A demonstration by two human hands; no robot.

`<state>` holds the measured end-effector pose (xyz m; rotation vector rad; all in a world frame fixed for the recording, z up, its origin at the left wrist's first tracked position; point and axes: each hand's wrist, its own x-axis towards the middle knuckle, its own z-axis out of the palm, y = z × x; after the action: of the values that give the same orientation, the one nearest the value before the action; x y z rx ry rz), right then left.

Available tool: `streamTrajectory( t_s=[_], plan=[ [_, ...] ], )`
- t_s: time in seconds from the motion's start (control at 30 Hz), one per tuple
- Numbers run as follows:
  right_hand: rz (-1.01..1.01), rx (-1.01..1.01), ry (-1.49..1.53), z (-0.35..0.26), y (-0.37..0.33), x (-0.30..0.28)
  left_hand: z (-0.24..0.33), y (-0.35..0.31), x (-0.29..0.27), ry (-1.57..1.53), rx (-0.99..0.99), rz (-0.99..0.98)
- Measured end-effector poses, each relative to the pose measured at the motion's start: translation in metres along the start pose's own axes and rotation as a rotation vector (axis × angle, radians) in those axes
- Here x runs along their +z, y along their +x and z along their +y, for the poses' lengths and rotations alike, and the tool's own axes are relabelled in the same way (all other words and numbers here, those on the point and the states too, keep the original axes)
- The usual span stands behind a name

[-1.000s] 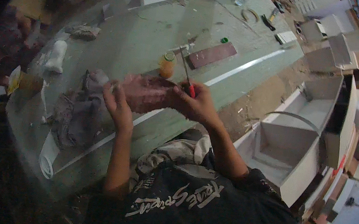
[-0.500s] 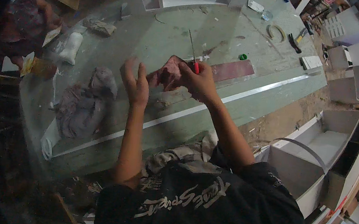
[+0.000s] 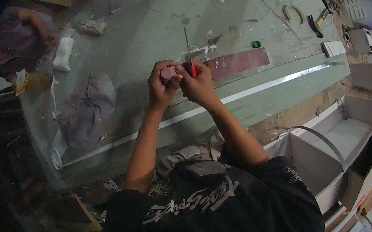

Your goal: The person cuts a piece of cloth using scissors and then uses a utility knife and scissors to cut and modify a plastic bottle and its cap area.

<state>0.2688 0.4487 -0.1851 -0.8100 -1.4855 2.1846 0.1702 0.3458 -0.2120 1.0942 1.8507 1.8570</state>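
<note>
Above the work table, my two hands meet. My left hand (image 3: 161, 83) is closed round a bunched-up pinkish-red cloth or sheet (image 3: 168, 73), whose exact kind I cannot make out. My right hand (image 3: 198, 85) touches the bundle with its thumb side and grips a thin, long-bladed tool with a red handle (image 3: 193, 71), the blade pointing away from me. Just beyond the right hand, a flat reddish-brown strip (image 3: 242, 63) lies on the table beside a small green cap (image 3: 256, 44).
A long white edging strip (image 3: 245, 93) runs across the green table (image 3: 168, 34). Grey rags (image 3: 88, 108) and a white bottle-like thing (image 3: 63, 54) lie left. A hammer (image 3: 315, 26) is far right; white cabinet boxes (image 3: 308, 165) stand at right. Another person (image 3: 22, 38) is at left.
My left hand has moved right and closed round the reddish bundle, which was spread more loosely from the right hand. The right hand has shifted slightly left, still with the red-handled tool.
</note>
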Motion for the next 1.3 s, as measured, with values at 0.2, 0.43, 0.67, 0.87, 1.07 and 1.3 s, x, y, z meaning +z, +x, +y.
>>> streamTrajectory(
  t_s=[0.2, 0.43, 0.67, 0.87, 1.07, 1.3],
  plan=[
    [0.054, -0.157, -0.053, 0.024, 0.008, -0.004, -0.006, 0.001, 0.007, -0.019, 0.096, 0.031],
    [0.094, -0.120, 0.043, 0.025, 0.009, -0.009, -0.011, 0.007, 0.009, 0.038, 0.170, 0.060],
    [0.337, -0.118, -0.830, 0.032, 0.024, -0.078, -0.010, 0.002, 0.009, -0.015, 0.062, 0.079],
    [0.290, -0.209, -1.349, 0.015, 0.080, -0.135, -0.004, 0.006, 0.014, -0.086, 0.021, 0.067],
    [0.520, -0.133, -1.594, -0.008, 0.100, -0.189, -0.019, 0.002, 0.010, -0.045, 0.105, 0.115],
    [0.509, 0.004, -1.507, -0.010, 0.092, -0.236, -0.017, 0.001, 0.014, -0.153, 0.019, 0.112]
  ],
)
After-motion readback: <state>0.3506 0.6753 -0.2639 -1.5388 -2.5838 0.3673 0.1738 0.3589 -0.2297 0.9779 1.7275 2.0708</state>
